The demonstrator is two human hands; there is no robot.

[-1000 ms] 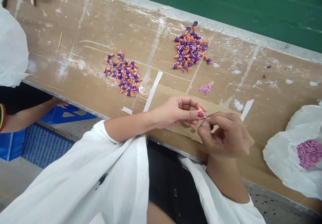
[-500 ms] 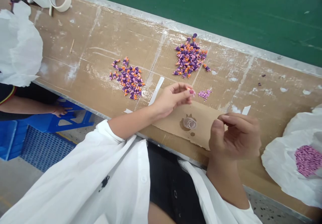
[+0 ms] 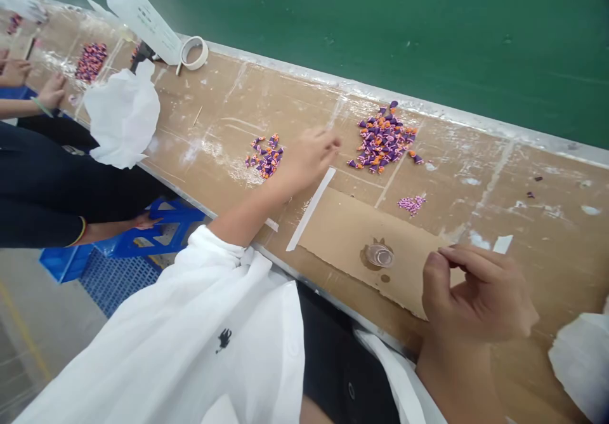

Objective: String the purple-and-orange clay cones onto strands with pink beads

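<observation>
My left hand (image 3: 309,157) reaches out over the taped cardboard table (image 3: 214,125), right beside a small pile of purple and orange pieces (image 3: 265,155); its fingers are smeared by motion. A bigger pile of the same pieces (image 3: 383,138) lies further right, with a little heap of pink bits (image 3: 412,204) below it. My right hand (image 3: 476,294) hovers at the near edge of a loose cardboard sheet (image 3: 342,230), fingers curled, thumb raised; what they hold is hidden. A small clear dish (image 3: 379,256) sits on that sheet.
A white strip (image 3: 311,208) lies along the sheet's left edge. At the back left stand a tape roll (image 3: 193,53), a blue-capped bottle (image 3: 137,11) and a white bag (image 3: 122,114). A co-worker's arm (image 3: 114,226) rests on a blue stool (image 3: 162,227). Another white bag (image 3: 583,360) sits far right.
My hands have come apart. The left hand went from the right hand up and left to the small pile. The right hand stayed low, and the view swung left.
</observation>
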